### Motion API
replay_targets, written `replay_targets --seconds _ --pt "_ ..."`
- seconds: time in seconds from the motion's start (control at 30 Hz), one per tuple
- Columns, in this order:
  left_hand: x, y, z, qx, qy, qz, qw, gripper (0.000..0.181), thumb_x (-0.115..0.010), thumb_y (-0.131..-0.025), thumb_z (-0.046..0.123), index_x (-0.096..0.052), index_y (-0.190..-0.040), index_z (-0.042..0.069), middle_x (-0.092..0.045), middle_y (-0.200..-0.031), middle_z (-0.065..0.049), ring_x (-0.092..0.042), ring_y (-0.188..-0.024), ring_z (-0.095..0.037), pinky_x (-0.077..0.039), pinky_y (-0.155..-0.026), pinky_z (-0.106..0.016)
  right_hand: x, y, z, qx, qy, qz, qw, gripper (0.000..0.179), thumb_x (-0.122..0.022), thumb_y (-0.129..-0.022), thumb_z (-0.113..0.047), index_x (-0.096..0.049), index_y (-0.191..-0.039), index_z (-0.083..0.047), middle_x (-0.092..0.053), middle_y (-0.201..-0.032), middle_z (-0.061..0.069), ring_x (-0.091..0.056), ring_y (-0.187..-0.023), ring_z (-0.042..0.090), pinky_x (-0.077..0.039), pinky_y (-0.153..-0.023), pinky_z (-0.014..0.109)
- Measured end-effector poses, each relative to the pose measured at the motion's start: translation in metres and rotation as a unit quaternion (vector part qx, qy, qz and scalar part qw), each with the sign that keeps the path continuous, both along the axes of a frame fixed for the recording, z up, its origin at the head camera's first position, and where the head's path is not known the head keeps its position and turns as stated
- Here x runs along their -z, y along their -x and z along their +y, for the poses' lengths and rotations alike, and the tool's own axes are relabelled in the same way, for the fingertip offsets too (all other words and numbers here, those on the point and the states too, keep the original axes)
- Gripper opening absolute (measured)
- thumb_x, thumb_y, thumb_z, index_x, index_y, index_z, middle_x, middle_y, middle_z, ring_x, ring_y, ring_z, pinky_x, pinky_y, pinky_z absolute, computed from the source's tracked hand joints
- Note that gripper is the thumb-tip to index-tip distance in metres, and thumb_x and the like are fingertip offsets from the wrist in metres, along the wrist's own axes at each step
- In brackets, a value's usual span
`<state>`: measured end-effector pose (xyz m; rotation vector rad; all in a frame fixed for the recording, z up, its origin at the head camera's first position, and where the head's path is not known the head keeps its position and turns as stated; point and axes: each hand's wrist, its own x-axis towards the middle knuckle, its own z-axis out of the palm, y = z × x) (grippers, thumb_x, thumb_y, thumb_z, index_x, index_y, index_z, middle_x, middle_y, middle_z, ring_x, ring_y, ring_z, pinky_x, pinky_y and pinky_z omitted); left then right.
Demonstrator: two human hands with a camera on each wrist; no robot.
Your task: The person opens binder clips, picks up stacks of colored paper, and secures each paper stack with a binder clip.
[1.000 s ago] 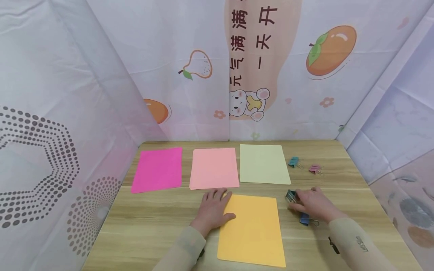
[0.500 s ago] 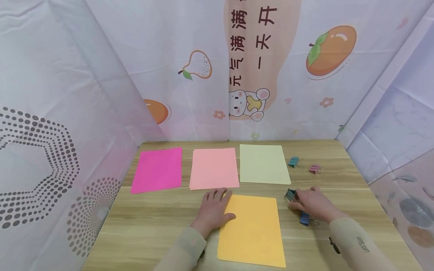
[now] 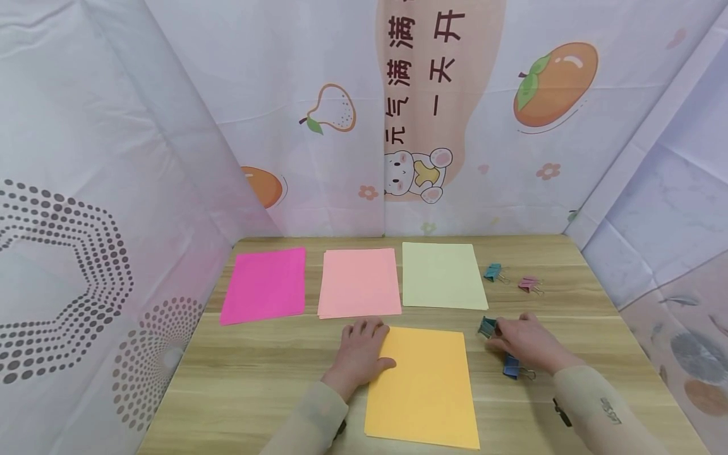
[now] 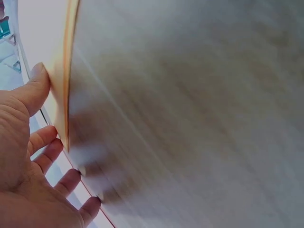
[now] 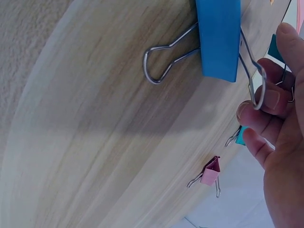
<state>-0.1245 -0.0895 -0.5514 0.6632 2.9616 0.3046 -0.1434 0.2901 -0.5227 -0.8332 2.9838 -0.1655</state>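
A stack of yellow-orange paper (image 3: pixel 423 385) lies near the front middle of the table. My left hand (image 3: pixel 358 357) rests at its upper left corner, thumb on the paper and fingers spread past the edge. The left wrist view shows the thumb against the paper stack (image 4: pixel 59 80) and the fingers slightly bent. To the right of the stack, my right hand (image 3: pixel 526 342) pinches a dark teal binder clip (image 3: pixel 487 327) by its wire handles. Just below that hand lies a blue binder clip (image 3: pixel 511 366), large in the right wrist view (image 5: pixel 219 42).
Magenta paper (image 3: pixel 264 284), salmon-pink paper (image 3: pixel 360 282) and pale green paper (image 3: pixel 443 276) lie in a row at the back. A turquoise binder clip (image 3: pixel 493 272) and a pink binder clip (image 3: pixel 529 284) sit at the back right. A printed curtain (image 3: pixel 330 177) hangs behind the table.
The dark teal binder clip has turned slightly in my right hand. My left fingers have bent a little more at the paper's corner. The papers and the other clips stay put.
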Motion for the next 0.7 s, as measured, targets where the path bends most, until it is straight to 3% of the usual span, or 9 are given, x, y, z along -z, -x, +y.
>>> replay_targets --seconds 0.17,0.33,0.7 --pt "0.0004 0.0039 0.0025 -0.017 -0.010 -0.034 0.9992 0.067 -0.074 -0.090 0.054 -0.053 -0.143 0.018 -0.046 -0.145 -0.002 -0.039 -0.132 -0.030 -0.033 -0.106 -0.054 -0.0024 -0.0004 0.0000 0.000 -0.002 -0.012 0.9999 0.029 -0.069 -0.097 -0.036 -0.051 -0.082 -0.019 -0.043 -0.062 -0.017 -0.036 -0.054 0.002 -0.041 -0.076 0.045" --pt "0.0013 0.0065 0.0034 -0.027 -0.015 -0.047 0.9984 0.070 -0.075 -0.088 0.054 -0.052 -0.144 0.019 -0.046 -0.146 -0.002 -0.040 -0.132 -0.032 -0.032 -0.107 -0.055 -0.0050 0.0011 -0.0001 0.002 -0.004 -0.029 0.9996 0.027 -0.068 -0.098 -0.036 -0.052 -0.084 -0.019 -0.044 -0.064 -0.016 -0.037 -0.056 0.002 -0.045 -0.076 0.046" --pt "-0.0008 0.0080 0.0059 -0.032 -0.016 -0.060 0.9975 0.071 -0.077 -0.088 0.053 -0.052 -0.143 0.017 -0.045 -0.145 -0.004 -0.040 -0.132 -0.033 -0.031 -0.110 -0.055 -0.0033 0.0039 0.0001 -0.020 0.010 0.009 0.9997 0.031 -0.073 -0.095 -0.032 -0.048 -0.081 -0.018 -0.038 -0.062 -0.015 -0.033 -0.055 0.002 -0.039 -0.068 0.035"
